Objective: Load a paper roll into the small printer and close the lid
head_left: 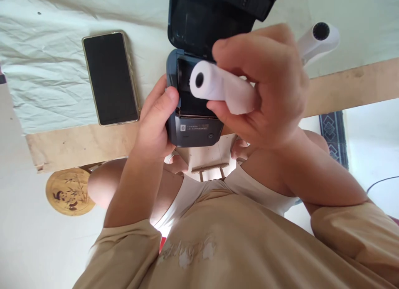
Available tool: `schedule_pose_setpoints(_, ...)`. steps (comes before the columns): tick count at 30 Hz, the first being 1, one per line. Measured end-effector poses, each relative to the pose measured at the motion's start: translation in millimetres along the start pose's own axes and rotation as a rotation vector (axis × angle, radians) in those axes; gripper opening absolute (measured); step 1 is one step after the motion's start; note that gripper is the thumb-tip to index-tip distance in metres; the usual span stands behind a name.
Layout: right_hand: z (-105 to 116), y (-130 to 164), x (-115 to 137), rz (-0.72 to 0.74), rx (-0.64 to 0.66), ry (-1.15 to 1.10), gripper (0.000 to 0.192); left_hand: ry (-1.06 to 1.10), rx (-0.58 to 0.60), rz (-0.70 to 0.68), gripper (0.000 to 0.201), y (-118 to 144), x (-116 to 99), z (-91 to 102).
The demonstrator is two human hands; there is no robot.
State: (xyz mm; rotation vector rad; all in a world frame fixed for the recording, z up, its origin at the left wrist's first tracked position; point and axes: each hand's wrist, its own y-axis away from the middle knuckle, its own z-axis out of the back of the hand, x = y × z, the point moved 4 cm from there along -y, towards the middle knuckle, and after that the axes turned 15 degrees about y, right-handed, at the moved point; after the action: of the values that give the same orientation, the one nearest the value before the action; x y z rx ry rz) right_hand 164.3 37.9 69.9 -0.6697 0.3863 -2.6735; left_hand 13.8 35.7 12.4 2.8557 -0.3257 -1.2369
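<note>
My left hand [157,118] grips the left side of a dark portable printer [195,129], its thumb on the rim. The printer's lid [208,21] is swung up and back, so the black paper bay shows. Between the thumb and fingers of my right hand [271,81] is a white paper roll [213,81], its hollow core end pointing left. The roll is over the bay, with a short flap of paper loose from it. Whether it touches the bay I cannot tell.
On the cloth-covered table [56,73], a phone [109,78] with a dark screen lies left of the printer. Another white paper roll [321,37] is to the right, partly behind my right hand. A round wooden stool top [70,191] shows at lower left; a patterned mat [333,135] is on the right.
</note>
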Motion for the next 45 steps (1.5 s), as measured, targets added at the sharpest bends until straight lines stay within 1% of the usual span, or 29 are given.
schedule_pose_setpoints(2,-0.8,-0.8,10.6,0.1,-0.11,0.094,0.023,-0.008,-0.007,-0.032,0.03,0.0,0.1,-0.1)
schedule_pose_setpoints(3,-2.0,-0.9,13.1,0.127,-0.139,0.12,0.022,-0.009,-0.008,-0.038,0.029,-0.1,0.5,-0.1)
schedule_pose_setpoints(7,-8.6,-1.9,11.6,0.126,-0.134,0.147,0.014,0.014,0.007,-0.042,0.034,-0.7,1.6,-0.1)
schedule_pose_setpoints(9,-10.5,-2.1,10.4,0.138,-0.162,0.152,0.01,0.02,0.007,-0.048,0.033,-0.6,1.0,-0.1)
schedule_pose_setpoints(12,-14.2,-2.2,9.1,0.168,-0.184,0.132,0.014,0.031,0.007,-0.038,0.027,0.2,0.3,-0.9)
schedule_pose_setpoints(15,-14.5,-1.2,7.7,0.222,-0.245,0.094,0.015,0.057,0.0,-0.045,0.026,1.1,-0.1,-1.2)
schedule_pose_setpoints(17,-14.8,-0.6,6.2,0.227,-0.246,0.141,0.017,0.063,-0.016,-0.061,0.029,1.3,-0.1,-0.4)
schedule_pose_setpoints(19,-14.7,0.0,4.4,0.193,-0.228,0.212,0.018,0.061,-0.024,-0.06,0.03,0.9,0.5,0.4)
schedule_pose_setpoints(20,-13.2,0.9,4.4,0.189,-0.251,0.221,0.017,0.057,-0.022,-0.055,0.031,0.6,1.0,0.6)
schedule_pose_setpoints(23,-5.0,6.2,7.5,0.237,-0.412,0.137,0.009,0.046,-0.017,-0.048,0.033,-0.4,1.9,1.2)
schedule_pose_setpoints(25,-2.9,9.9,10.7,0.286,-0.452,0.086,0.013,0.042,-0.011,-0.059,0.032,-0.9,1.8,1.5)
schedule_pose_setpoints(28,-4.5,14.3,16.1,0.31,-0.452,0.102,0.013,0.025,0.026,-0.086,0.029,-1.7,0.6,1.6)
schedule_pose_setpoints(31,-8.4,17.8,20.9,0.305,-0.473,0.128,0.014,-0.016,0.089,-0.11,0.037,-2.7,-1.4,1.8)
schedule_pose_setpoints(33,-13.8,18.7,23.1,0.319,-0.431,0.155,0.015,-0.042,0.107,-0.109,0.044,-3.1,-2.2,3.0)
schedule_pose_setpoints(36,-20.5,19.5,22.3,0.34,-0.354,0.186,0.019,-0.07,0.076,-0.093,0.043,-3.0,-2.2,6.1)
schedule_pose_setpoints(38,-22.5,19.7,20.1,0.373,-0.31,0.184,0.018,-0.091,0.063,-0.076,0.043,-2.2,-1.9,7.1)
schedule_pose_setpoints(41,-19.2,17.3,14.6,0.407,-0.273,0.063,0.018,-0.122,0.061,-0.069,0.045,-0.7,-2.5,7.1)
schedule_pose_setpoints(43,-10.4,13.4,7.9,0.361,-0.332,-0.071,0.016,-0.135,0.045,-0.074,0.048,0.0,-3.9,7.2)
schedule_pose_setpoints(45,0.0,8.3,-1.5,0.239,-0.416,-0.14,0.014,-0.144,0.027,-0.064,0.053,0.2,-4.7,7.5)
